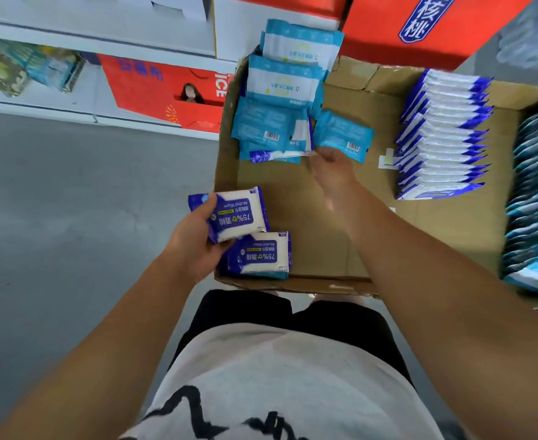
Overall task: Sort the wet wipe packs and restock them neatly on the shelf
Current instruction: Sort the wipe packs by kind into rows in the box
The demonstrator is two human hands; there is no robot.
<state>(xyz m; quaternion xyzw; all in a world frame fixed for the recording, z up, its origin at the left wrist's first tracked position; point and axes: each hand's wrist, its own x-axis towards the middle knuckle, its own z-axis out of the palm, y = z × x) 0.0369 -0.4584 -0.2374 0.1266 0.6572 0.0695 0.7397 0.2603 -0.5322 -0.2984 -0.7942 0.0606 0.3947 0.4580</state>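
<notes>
Two dark-blue alcohol packs sit nearest me. My left hand (194,239) grips the first pack (232,217), thumb over its near end, fingers curled beneath, label up. I judge that this hold keeps the label readable for sorting by type. The second pack (258,254) lies just below and right of that grip, touching the held pack, in the near corner of the cardboard box (293,198).

Beyond the left grip, my right hand (331,173) reaches over the bare box floor with its fingers curled at the edge of a loose pile. Blur prevents me from telling whether they pinch anything. Just left of those fingertips a buried dark-blue pack (274,156) shows only its lower edge. Just beyond them lies a teal pack (342,134), barcode up. More loose teal packs (280,87) overlap farther out, and the farthest one overhangs the far wall.

Right of the right hand, across open cardboard, a dark-blue row (442,134) stands on edge, already sorted. A teal row (537,201) stands beyond it at the right wall. That open floor gives room to carry a pack sideways. The shelf (39,96) lies far left of both grips.
</notes>
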